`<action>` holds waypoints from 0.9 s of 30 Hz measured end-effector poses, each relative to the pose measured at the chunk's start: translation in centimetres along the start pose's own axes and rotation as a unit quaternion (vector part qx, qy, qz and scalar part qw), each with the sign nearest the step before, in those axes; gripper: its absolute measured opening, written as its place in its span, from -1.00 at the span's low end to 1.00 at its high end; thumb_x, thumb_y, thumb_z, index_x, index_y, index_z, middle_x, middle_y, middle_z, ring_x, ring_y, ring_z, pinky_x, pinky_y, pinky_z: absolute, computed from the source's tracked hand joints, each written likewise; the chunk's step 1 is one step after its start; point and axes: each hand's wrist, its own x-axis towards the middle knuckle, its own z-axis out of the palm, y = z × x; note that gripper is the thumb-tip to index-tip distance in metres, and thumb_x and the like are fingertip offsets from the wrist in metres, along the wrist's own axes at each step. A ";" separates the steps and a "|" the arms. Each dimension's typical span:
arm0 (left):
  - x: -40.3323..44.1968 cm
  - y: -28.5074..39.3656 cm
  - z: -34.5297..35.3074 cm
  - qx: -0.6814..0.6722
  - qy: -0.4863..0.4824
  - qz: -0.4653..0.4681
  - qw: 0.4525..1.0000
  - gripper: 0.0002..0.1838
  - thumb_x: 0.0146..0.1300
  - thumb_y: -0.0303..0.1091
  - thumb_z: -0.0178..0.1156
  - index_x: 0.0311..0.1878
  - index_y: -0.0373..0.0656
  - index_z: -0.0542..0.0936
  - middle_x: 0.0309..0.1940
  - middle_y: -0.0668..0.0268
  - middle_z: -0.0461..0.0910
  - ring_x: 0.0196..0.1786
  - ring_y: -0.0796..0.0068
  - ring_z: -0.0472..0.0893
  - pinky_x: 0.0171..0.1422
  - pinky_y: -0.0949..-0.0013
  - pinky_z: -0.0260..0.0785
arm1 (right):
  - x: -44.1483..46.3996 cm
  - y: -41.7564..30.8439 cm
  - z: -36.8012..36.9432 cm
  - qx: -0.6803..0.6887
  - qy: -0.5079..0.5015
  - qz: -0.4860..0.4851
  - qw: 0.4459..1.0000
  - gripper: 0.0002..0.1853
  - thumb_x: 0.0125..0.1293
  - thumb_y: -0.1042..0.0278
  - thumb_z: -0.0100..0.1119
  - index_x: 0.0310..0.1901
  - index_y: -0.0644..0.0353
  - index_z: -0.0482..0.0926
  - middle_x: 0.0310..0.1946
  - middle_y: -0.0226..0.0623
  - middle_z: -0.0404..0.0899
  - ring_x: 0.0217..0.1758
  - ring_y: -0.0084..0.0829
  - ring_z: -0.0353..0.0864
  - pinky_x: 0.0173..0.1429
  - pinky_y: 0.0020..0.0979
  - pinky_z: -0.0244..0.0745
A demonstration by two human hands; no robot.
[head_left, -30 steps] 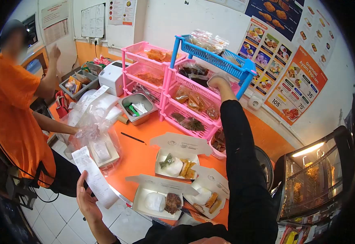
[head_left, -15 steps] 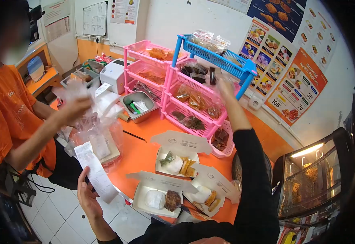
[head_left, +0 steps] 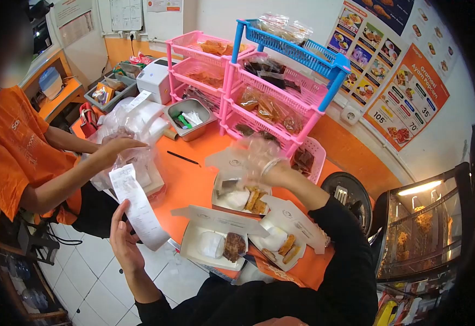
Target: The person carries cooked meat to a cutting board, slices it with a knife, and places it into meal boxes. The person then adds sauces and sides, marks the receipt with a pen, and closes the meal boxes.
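Left hand (head_left: pixel 126 242), close to the worktop's near edge, its digits pinching the left margin of a long receipt (head_left: pixel 139 209); right hand (head_left: pixel 266 164), covered in clear plastic and blurred, over the far box (head_left: pixel 219 199). Whether the right hand's fingers are spread or closed on anything cannot be told. The receipt slants up and away from the left hand, its upper end in front of a clear bag (head_left: pixel 142 155), its lower end by the near edge; it lies well apart from the right hand. The far box stands open just beneath the right hand, which partly hides its raised lid (head_left: pixel 218 161), and contains a white portion (head_left: pixel 239 199) beside fried pieces (head_left: pixel 256 202). Two further open boxes occupy the near edge of the orange worktop (head_left: pixel 175 182): the left box (head_left: pixel 194 249), with a brown patty (head_left: pixel 235 247), and the right box (head_left: pixel 297 220). A dark stick (head_left: pixel 183 158) lies between the far box and the bag. Toward the worktop's left end, a co-worker's hand (head_left: pixel 115 151) is at the bag. Along the far edge stand a metal container (head_left: pixel 200 129) and pink racks (head_left: pixel 228 103).
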 end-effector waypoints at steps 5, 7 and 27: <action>-0.6 0.3 -0.6 0.016 0.000 -0.007 1.000 -0.37 0.36 -0.06 -0.13 0.33 -0.38 0.28 0.26 0.03 0.37 0.19 0.20 0.51 0.15 0.22 0.48 | 1.3 3.5 1.1 0.015 -0.274 0.219 0.936 -0.42 0.17 0.06 0.19 0.20 0.17 0.44 0.17 -0.05 0.46 0.17 -0.06 0.48 0.21 -0.09 0.40; -0.9 0.6 -0.6 0.016 0.002 -0.003 1.000 -0.37 0.36 -0.07 -0.13 0.33 -0.37 0.28 0.25 0.04 0.38 0.20 0.22 0.51 0.17 0.23 0.46 | 1.8 6.1 5.1 0.018 -0.227 0.252 0.941 -0.57 0.19 0.11 0.14 0.01 0.22 0.56 0.00 0.00 0.56 0.05 -0.02 0.56 0.15 -0.09 0.44; -0.5 -1.8 -0.6 0.023 0.003 -0.004 1.000 -0.40 0.41 -0.06 -0.14 0.32 -0.37 0.31 0.24 0.10 0.40 0.18 0.35 0.49 0.17 0.35 0.40 | -21.2 0.0 -11.6 -0.033 -0.515 0.271 0.812 0.15 -0.29 -0.14 0.53 0.38 0.10 0.17 0.16 0.01 0.40 0.21 0.01 0.43 0.20 -0.17 0.43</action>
